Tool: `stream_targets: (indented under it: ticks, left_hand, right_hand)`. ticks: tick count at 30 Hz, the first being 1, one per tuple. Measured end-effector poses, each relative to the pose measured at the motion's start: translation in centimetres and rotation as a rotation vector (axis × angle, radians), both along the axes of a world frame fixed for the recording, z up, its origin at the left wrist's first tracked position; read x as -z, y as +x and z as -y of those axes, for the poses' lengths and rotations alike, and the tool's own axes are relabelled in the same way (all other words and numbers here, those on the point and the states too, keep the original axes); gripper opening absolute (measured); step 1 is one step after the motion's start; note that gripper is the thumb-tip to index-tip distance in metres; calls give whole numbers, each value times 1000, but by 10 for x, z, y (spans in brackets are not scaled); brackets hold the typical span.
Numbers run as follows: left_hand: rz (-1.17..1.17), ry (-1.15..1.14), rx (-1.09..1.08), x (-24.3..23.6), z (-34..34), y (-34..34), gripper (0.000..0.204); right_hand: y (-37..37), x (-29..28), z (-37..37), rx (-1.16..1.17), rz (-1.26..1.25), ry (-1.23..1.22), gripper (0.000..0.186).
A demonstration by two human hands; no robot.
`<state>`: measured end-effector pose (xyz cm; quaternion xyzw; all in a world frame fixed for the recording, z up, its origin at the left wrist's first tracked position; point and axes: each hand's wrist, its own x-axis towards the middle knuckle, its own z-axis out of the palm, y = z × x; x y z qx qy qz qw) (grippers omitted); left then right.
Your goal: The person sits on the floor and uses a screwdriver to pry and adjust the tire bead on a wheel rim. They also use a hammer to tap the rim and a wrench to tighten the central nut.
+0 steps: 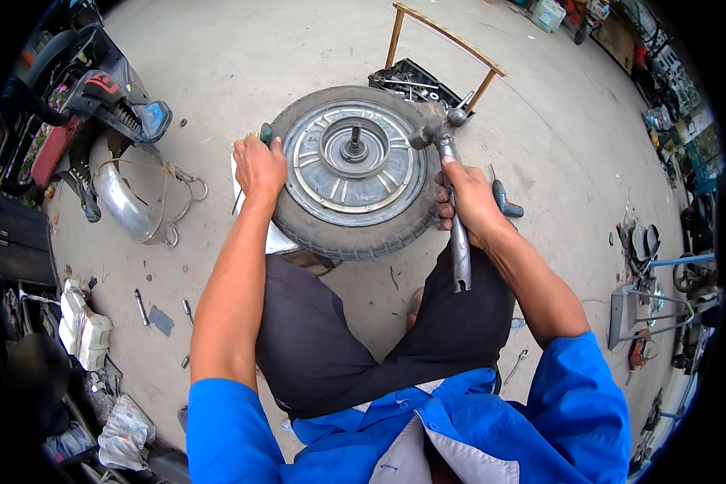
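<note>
Concrete floor as landmark: scooter at its upper left, chrome fender just below; toolbox under a wooden frame at top; screwdriver centre-right; wrenches lower left.

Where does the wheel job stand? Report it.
Done: the wheel is off and lies flat on the ground. In hand: the left hand holds a green-handled tool at the tyre edge; the right hand grips a hammer beside the rim. Left: the tyre sits on the rim all round.
</note>
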<state>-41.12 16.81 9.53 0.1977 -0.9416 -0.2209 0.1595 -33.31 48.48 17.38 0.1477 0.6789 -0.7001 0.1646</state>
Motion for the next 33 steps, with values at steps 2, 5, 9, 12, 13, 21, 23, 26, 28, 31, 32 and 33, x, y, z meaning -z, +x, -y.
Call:
stream_targets:
  ticks: [2,5,9,12,13,21,23,26,28,31,32,33]
  left_hand:
    - [-3,-2,3,1,1,2,45]
    - [-6,-9,3,1,1,-2,45]
    - [-30,8,8,1,0,-1,44]
    - [-20,-11,6,4,3,-2,44]
    - [-19,-10,5,3,2,-2,44]
    - [-18,7,-5,1,2,0,43]
    - [-17,-8,-4,3,1,1,43]
    - [-15,-2,3,0,0,-1,43]
    - [-29,-6,-6,2,1,0,43]
    - [-25,23,3,-4,-3,0,44]
    - [-32,20,-1,-4,-2,0,44]
    - [-33,17,1,-2,-1,2,44]
  right_hand:
    - [26,9,6,73,-75,-39,41]
    - [61,28,21,115,-136,-55,43]
    - [92,39,31,64,-202,57,43]
    - [109,50,41,36,-433,155,36]
    - [109,66,40,2,-561,228,35]
    - [96,61,50,47,-317,238,38]
    - [97,77,49,60,-470,293,38]
    - [92,90,45,-20,-414,452,37]
    - [89,84,44,-73,-363,466,37]
    - [98,66,53,-61,-445,464,37]
    - [101,52,60,-86,-447,463,36]
    - [103,39,66,-135,-512,474,34]
